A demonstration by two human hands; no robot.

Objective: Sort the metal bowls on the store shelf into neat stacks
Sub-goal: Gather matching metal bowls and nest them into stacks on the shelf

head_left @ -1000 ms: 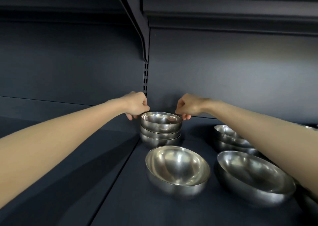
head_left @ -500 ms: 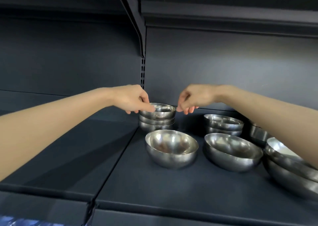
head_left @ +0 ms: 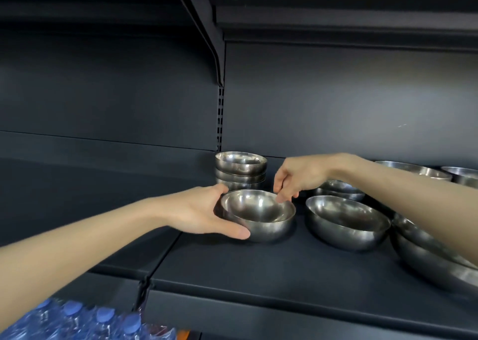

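- The left hand (head_left: 199, 213) grips the nearest bowl (head_left: 258, 214) by its left side. The thumb lies along the lower front wall and the fingers curl round the back of the rim.
- The right hand (head_left: 297, 176) is curled downward, with its fingertips (head_left: 281, 198) on the bowl's far right rim. Whether they pinch the rim or only touch it cannot be told.
- Half a second ago both hands were up at the stack of small bowls (head_left: 240, 169) by the back wall. They have since come forward and down to this single bowl, and the stack now stands free.
- The bowl sits upright on the dark shelf (head_left: 258, 275) between the two hands, just in front of the stack.
- A second bowl (head_left: 346, 223) lies close beside it on the right, under the right forearm, and tilts slightly.
- Blue-capped water bottles (head_left: 77, 321) now show at the lower left.
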